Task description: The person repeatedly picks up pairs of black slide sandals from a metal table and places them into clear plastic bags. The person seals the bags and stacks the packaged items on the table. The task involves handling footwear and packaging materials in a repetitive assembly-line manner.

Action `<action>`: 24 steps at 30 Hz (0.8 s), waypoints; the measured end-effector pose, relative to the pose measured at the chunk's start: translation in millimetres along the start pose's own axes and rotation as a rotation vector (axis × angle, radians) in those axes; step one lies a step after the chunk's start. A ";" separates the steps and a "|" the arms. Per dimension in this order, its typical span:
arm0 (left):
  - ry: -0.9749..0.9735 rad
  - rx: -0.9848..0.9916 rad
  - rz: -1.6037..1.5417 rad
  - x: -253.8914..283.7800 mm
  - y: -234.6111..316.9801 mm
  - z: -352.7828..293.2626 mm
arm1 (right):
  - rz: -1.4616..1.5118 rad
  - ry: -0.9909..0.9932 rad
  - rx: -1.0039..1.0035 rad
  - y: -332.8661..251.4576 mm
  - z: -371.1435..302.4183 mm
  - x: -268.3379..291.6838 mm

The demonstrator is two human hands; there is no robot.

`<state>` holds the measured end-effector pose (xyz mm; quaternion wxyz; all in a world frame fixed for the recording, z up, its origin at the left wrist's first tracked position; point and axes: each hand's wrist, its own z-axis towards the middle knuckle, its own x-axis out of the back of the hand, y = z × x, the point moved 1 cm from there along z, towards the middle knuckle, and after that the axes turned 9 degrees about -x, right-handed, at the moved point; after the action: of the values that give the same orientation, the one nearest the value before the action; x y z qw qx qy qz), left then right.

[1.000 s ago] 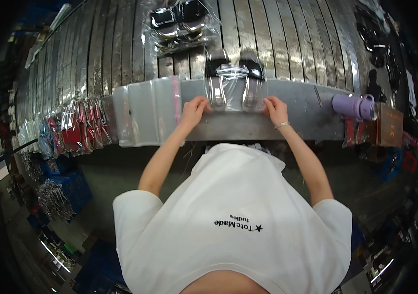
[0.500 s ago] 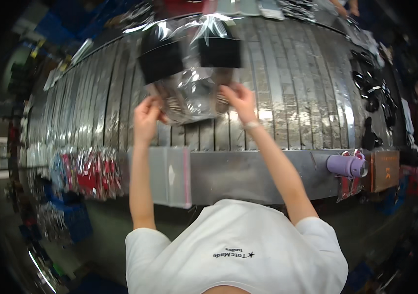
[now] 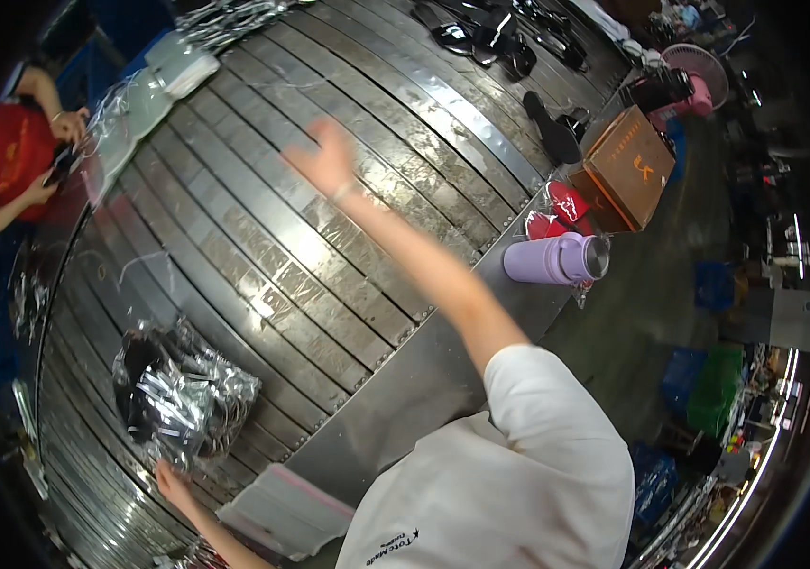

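A clear plastic bag with a pair of black sandals inside lies on the slatted metal conveyor at the lower left. At its near corner my left hand pinches the plastic, its fingers partly hidden. My right hand, slightly blurred, reaches out over the slats with its fingers apart and nothing in it. Black sandals lie farther along the conveyor, beyond that hand.
A lilac bottle, red bagged items and a brown box stand along the right edge. Flat clear bags lie on the near ledge. Across the conveyor, a person in red handles a dark item. A pink fan stands beyond.
The view has turned to the right. The bagged sandals, held up in both hands before, now rest on the conveyor. My right hand has let go and moved away to the right.
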<state>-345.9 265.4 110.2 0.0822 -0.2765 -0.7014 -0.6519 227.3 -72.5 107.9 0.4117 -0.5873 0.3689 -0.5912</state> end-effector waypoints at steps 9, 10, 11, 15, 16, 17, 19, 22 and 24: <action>0.307 -0.188 0.297 120.6 -26.0 -30.2 | -1.369 1.170 -0.626 220.5 155.7 352.9; 0.325 -0.200 0.284 126.0 -26.0 -38.7 | -1.348 1.221 -0.663 228.5 148.4 364.4; 0.333 -0.226 0.266 128.8 -22.2 -38.9 | -1.510 0.875 -0.766 241.3 150.4 381.7; 0.348 -0.389 0.288 74.1 53.6 -61.2 | -1.581 0.189 -0.900 232.5 153.9 344.5; 0.361 -0.451 0.299 58.9 69.0 -77.2 | -1.384 0.306 -0.917 222.1 169.8 326.6; 0.277 -0.555 0.279 29.2 92.4 -61.2 | -1.279 0.250 -0.995 215.1 165.1 329.7; 0.218 -0.642 0.230 -22.2 137.7 -93.8 | -1.316 -0.132 -0.926 145.5 175.5 275.2; -0.015 -0.723 0.150 -99.3 207.4 -158.6 | -1.547 -0.618 -0.661 30.7 149.6 225.2; -0.203 -1.084 0.167 -137.2 239.5 -182.9 | -1.483 -0.782 -0.328 -9.7 116.0 220.7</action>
<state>-157.8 50.7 278.0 -0.0886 -0.3952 -0.2457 -0.8807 349.0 -266.3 207.5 -0.0743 -0.8908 -0.1988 -0.4017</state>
